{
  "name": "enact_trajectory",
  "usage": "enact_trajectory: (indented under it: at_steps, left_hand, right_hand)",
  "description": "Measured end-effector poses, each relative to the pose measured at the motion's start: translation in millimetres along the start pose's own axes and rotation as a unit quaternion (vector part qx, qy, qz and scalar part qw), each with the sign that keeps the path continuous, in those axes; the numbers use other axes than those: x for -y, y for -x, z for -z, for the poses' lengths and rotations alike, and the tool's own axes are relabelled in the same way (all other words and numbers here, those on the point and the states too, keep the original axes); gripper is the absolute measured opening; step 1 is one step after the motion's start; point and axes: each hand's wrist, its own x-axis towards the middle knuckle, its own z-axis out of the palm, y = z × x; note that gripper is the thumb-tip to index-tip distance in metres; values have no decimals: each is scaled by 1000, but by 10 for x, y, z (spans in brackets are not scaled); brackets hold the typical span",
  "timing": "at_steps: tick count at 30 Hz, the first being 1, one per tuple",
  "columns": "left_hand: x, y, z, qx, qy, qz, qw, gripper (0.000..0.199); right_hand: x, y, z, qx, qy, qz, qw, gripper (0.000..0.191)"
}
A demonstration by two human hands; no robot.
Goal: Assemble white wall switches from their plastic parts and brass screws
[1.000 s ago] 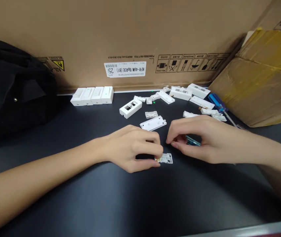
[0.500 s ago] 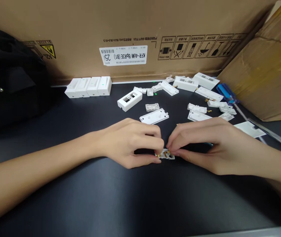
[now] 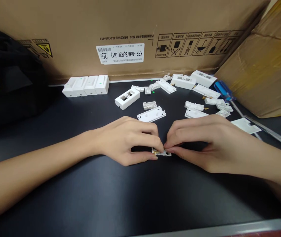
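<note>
A large brown cardboard carton (image 3: pixel 120 29) fills the top of my view, with a white barcode label (image 3: pixel 120 53) on it, and a second cardboard box (image 3: pixel 261 69) with yellow tape sits at the upper right. A black bag (image 3: pixel 7 75) slumps at the left edge. Below them runs a dark bench top (image 3: pixel 140 197) carrying a row of 4 white switch modules (image 3: pixel 86 86) left of centre and a blue-handled screwdriver (image 3: pixel 222 90) at the right. White plastic parts lie scattered across the upper middle, and nearest my hands are an open white housing (image 3: pixel 127 99), a small white tray piece (image 3: pixel 149 105) and a flat white cover plate (image 3: pixel 151 114).

My 2 hands meet at lower centre, just below that plate. My left hand (image 3: pixel 124 141) and my right hand (image 3: pixel 199 144) are both curled, pinching a small white plastic part (image 3: pixel 166 153) from opposite ends. Brass contacts (image 3: pixel 155 151) show at its left end, and my fingers hide much of the rest. I cannot tell whether it touches the bench.

A part this small handles best by its edges, with even pressure from both sides, so the brass stays aligned and in my view.
</note>
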Motion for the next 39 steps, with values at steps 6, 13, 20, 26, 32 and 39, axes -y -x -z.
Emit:
enact_trajectory:
  at_steps: [6,13,20,26,32,39]
  left_hand:
    - [-1,0,0,-6,-7,-1,1000,15]
    - [-5,-20,1,-9,-4,-1,1000,17]
    - [-13,-25,6,-2,-2,-1,1000,18]
    - [-31,-36,2,-3,-1,6,1000,15]
    - [-37,-35,2,6,4,-5,1000,23]
    - [-43,-9,-2,11,-61,30,998,29]
  right_hand:
    - [1,14,21,19,-15,-1,1000,22]
    - [-21,40,43,35,-24,1,999,23]
    - [37,86,53,86,-21,-35,995,21]
    - [58,97,140,78,28,7,997,18]
    - [-259,-91,385,-27,163,-46,985,19]
    - [-616,-664,374,22,214,-35,976,28]
